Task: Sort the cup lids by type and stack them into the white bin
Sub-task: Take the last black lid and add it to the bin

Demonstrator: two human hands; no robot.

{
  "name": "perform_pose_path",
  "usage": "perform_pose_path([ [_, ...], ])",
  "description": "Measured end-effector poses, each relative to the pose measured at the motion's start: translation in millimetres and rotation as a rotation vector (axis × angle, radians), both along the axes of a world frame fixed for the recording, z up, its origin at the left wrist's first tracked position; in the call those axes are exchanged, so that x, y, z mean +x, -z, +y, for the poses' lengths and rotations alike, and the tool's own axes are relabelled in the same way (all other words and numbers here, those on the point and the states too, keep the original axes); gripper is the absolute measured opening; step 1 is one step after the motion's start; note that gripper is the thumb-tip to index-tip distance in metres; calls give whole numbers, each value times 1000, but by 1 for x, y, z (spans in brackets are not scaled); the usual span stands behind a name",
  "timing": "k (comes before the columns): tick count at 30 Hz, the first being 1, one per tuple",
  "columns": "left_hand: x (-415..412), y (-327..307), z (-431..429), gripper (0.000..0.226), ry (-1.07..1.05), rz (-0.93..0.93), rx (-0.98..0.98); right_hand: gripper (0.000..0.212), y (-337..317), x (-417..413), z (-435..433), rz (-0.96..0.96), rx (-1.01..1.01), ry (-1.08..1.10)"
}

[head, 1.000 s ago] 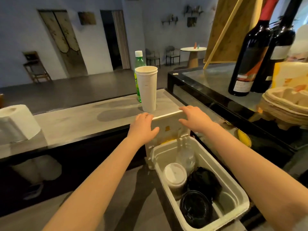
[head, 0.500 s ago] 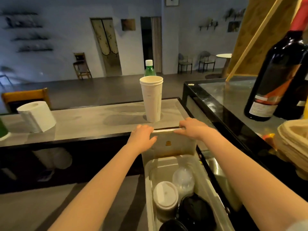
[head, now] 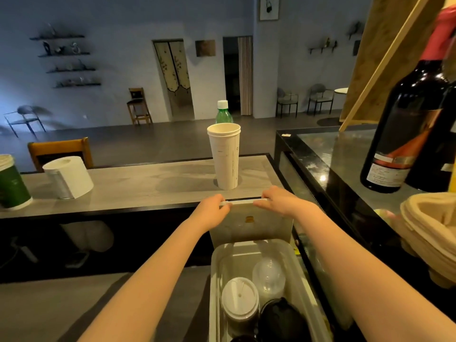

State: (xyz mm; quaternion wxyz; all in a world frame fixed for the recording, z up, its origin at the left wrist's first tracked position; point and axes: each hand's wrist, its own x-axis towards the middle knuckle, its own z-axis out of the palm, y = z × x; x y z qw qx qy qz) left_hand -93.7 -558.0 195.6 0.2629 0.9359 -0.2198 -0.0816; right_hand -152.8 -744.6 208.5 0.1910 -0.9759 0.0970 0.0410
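**Head view.** We take the bin (head: 214, 272) as our landmark. It lies low and centre, with its long side running away from us.

- **Lids:** all the lids we can see are inside the bin, in three groups.
  - A white sip lid (head: 239, 296) tops a stack at the near left.
  - Clear domed lids (head: 269, 275) stand at the far right.
  - Black lids (head: 281, 319) fill the near right and are cut by the frame edge.
- **Panel:** a white panel (head: 249, 220) stands upright at the bin's far end. We cannot tell what it belongs to.
- **Left hand:** the left hand (head: 212, 211) grips the panel's top left corner, with the fingers curled over the edge.
- **Right hand:** the right hand (head: 281, 202) grips the top right corner in the same way. Both forearms reach out over the bin.
- **Counter:** beyond the bin runs a grey counter (head: 148, 186).
  - Nested paper cups (head: 224, 156) stand upright on it just past the panel.
  - A green bottle (head: 224, 114) shows behind the cups.
  - Far to the bin's left on the same counter are a paper roll (head: 67, 177) and a green cup (head: 12, 186).
- **Right of the bin:** a wine bottle (head: 399, 134) stands on a dark glass-topped case (head: 320, 154). Pale woven trays (head: 434, 233) are stacked nearer to us.
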Motion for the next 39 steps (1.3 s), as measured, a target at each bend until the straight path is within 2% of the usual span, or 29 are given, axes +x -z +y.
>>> perform_pose_path([
  [7, -22, -33, 13, 22, -31, -122, -134, 47, -31, -17, 8, -181, -54, -32],
  [15, -62, -55, 51, 19, 11, -308, -266, 46, -54, -67, 45, -457, -181, 28],
  [19, -92, -49, 73, 17, 95, -363, -338, 38, -47, -104, 66, -546, -225, 65],
  [28, -157, 2, 111, 21, 255, -415, -369, 32, 7, -187, 96, -622, -215, 87],
  [32, -180, 26, 117, 36, 308, -403, -315, 39, 36, -218, 99, -613, -134, 106],
  [35, -196, 47, 121, 47, 339, -355, -217, 41, 62, -239, 104, -563, -40, 139],
  [39, -214, 80, 120, 44, 380, -287, -108, 46, 101, -256, 106, -438, -29, 164],
])
